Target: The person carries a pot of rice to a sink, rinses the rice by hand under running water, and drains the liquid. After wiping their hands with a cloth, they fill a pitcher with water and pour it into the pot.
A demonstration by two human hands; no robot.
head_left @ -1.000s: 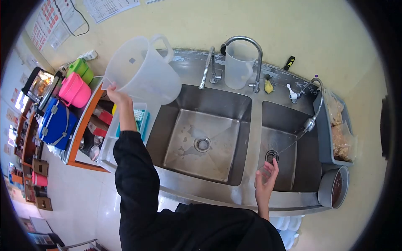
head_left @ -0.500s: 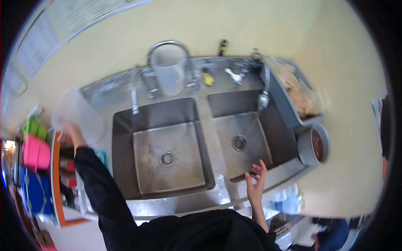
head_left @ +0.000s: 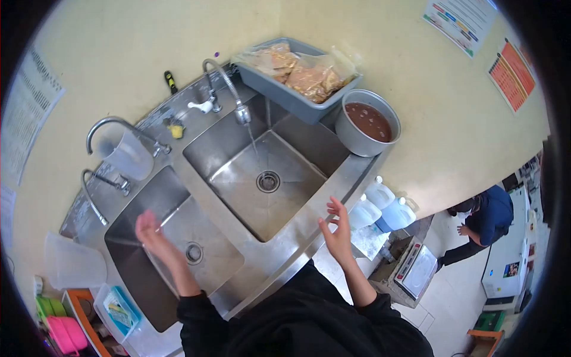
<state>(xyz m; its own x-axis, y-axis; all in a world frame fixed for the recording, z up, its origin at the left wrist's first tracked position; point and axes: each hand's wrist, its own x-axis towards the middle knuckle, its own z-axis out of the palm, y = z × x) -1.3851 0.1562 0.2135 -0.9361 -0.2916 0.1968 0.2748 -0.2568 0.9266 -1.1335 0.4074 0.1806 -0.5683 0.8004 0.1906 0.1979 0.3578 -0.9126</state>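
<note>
My left hand (head_left: 150, 233) hovers over the left sink basin (head_left: 128, 229), fingers apart, holding nothing. My right hand (head_left: 336, 229) is raised in front of the sink's front edge (head_left: 309, 229), fingers spread and empty. A large translucent jug (head_left: 74, 262) stands on the counter left of the sink, apart from both hands. Water runs from the flexible tap (head_left: 239, 110) into the right sink basin (head_left: 297, 166). A second clear jug (head_left: 128, 156) sits under the curved tap (head_left: 101, 126).
A metal pot of brown liquid (head_left: 369, 126) and a grey tub of bagged food (head_left: 282, 89) sit at the sink's right end. White jugs (head_left: 380, 205) and a scale (head_left: 416, 268) stand on the floor. Another person (head_left: 485, 223) bends at far right. Coloured containers (head_left: 62, 330) lie lower left.
My left hand has let go of the large jug, which now stands on the counter, and moved over the left basin. The view swung right; my right hand lifted off the sink's edge.
</note>
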